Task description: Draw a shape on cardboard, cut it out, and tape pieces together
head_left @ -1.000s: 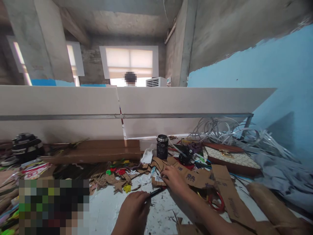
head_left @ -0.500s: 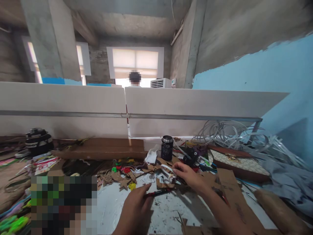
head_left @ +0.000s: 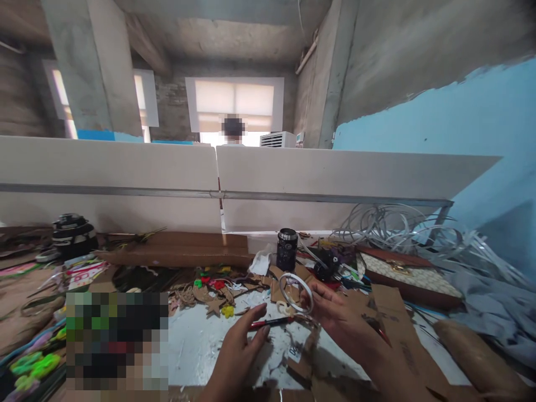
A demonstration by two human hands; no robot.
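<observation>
My right hand (head_left: 335,312) is closed on a thin clear ring of tape (head_left: 296,292) and holds it just above the white table (head_left: 196,346). My left hand (head_left: 240,343) lies low at the front with its fingers pinched on a slim red and black pen (head_left: 272,322), whose tip points right toward the ring. Brown cardboard scraps (head_left: 301,365) lie under and between both hands. A dark cylindrical cup (head_left: 287,249) stands just behind the ring.
White partition boards (head_left: 293,178) wall off the back of the table; a person sits beyond them. Small coloured cut-outs (head_left: 209,287), a long brown cardboard slab (head_left: 180,249), a patterned box (head_left: 402,273) and a tangle of white strips (head_left: 402,229) crowd the table.
My right hand picked the ring up off the cardboard pile and lifted it toward me. My left hand stayed put with the pen, and the view shifted slightly.
</observation>
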